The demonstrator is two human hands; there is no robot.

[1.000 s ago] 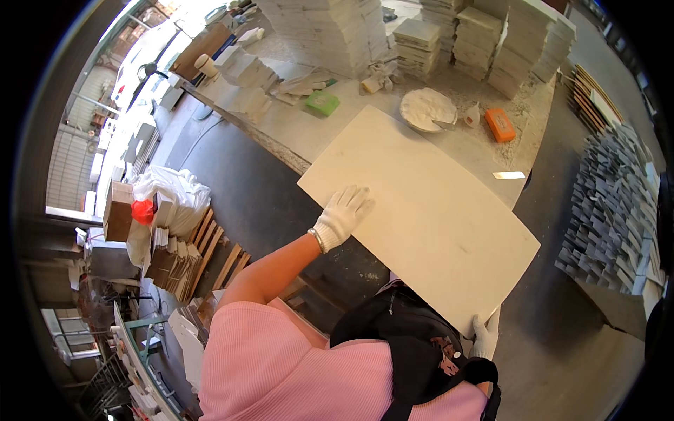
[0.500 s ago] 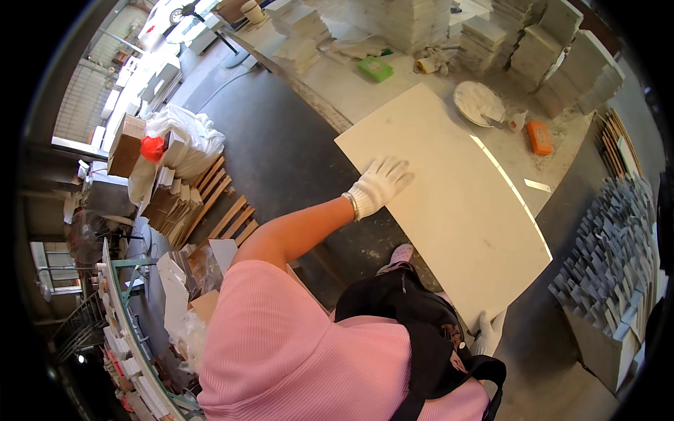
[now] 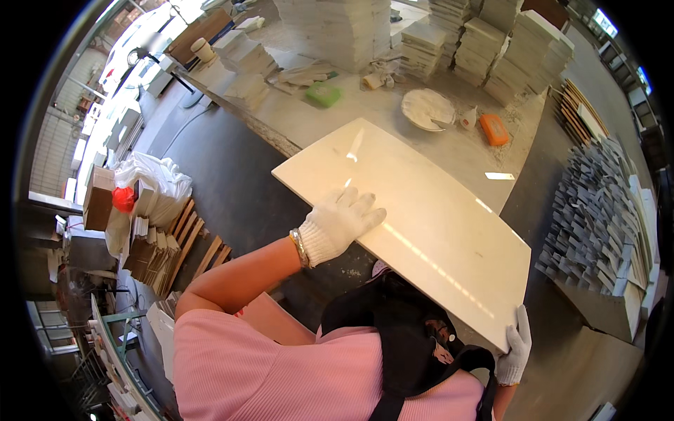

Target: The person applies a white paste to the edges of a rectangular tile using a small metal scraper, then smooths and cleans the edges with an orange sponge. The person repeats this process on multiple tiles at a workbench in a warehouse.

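A large cream-white glossy slab lies tilted in front of me, its far part over the worktable. My left hand, in a white knit glove, grips its left edge with the fingers over the top face; the thumb is hidden. My right hand, also gloved, holds the slab's near right corner, its fingers along the edge. Light streaks reflect off the slab's face. Beyond it on the table are a white bowl of pale paste, an orange box-like thing and a green one.
Stacks of pale tiles stand along the table's far side. At the right is a dense rack of grey strips. Cartons, plastic wrapping and wooden pallets sit on the floor at the left.
The slab has tilted and turned, and now shows a narrower face with new reflections. My left hand has moved left and nearer; my right hand is more fully visible at the corner. The view has shifted.
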